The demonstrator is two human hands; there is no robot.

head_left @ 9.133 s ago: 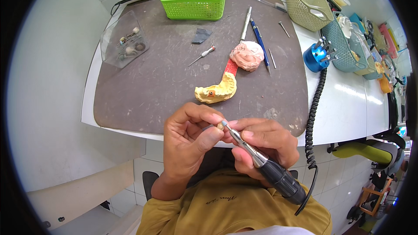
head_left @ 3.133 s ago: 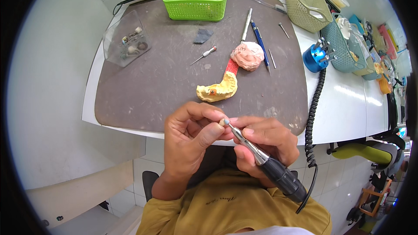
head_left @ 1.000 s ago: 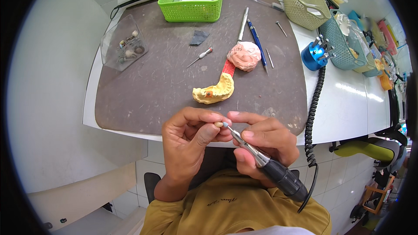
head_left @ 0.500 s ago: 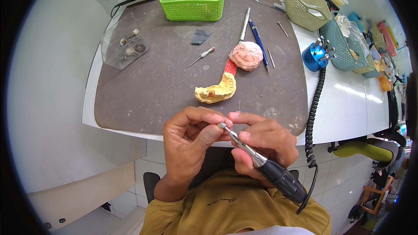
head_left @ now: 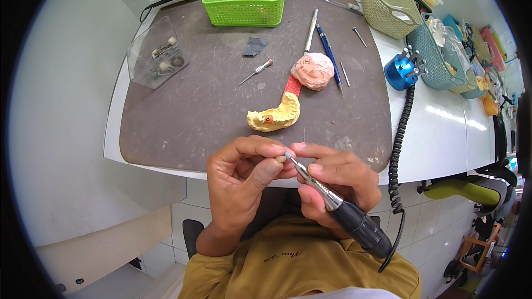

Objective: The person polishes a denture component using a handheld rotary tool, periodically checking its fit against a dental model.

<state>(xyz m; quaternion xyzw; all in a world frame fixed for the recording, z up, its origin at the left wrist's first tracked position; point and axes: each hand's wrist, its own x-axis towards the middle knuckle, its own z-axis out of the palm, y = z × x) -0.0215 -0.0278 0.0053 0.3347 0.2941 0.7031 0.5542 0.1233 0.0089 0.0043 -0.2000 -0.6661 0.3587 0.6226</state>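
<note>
Between the thumb and fingertips of my left hand (head_left: 241,174) is a small tooth-coloured dental crown (head_left: 281,159). My right hand (head_left: 350,180) grips a rotary handpiece (head_left: 357,226) with a black body and silver nose, slanting up to the left. Its pale blue polishing tip (head_left: 287,155) sits right at the crown; whether they touch is hard to tell. Both hands meet just off the table's front edge. Beyond them lies a yellow dental cast (head_left: 284,113) with an orange patch, and past it a pink cast (head_left: 313,71) beside a red strip (head_left: 292,84).
On the brown mat (head_left: 183,127) lie a small screwdriver (head_left: 256,72), a blue mechanical pencil (head_left: 328,52) and a grey scrap (head_left: 255,46). A clear box (head_left: 158,58) stands left, a green basket (head_left: 244,11) behind. Right is a blue bur stand (head_left: 401,72), near the coiled cord (head_left: 400,144).
The handpiece tip has shifted slightly up and right along the crown, and more of the crown shows between my left fingers. My right fingers moved a little with it.
</note>
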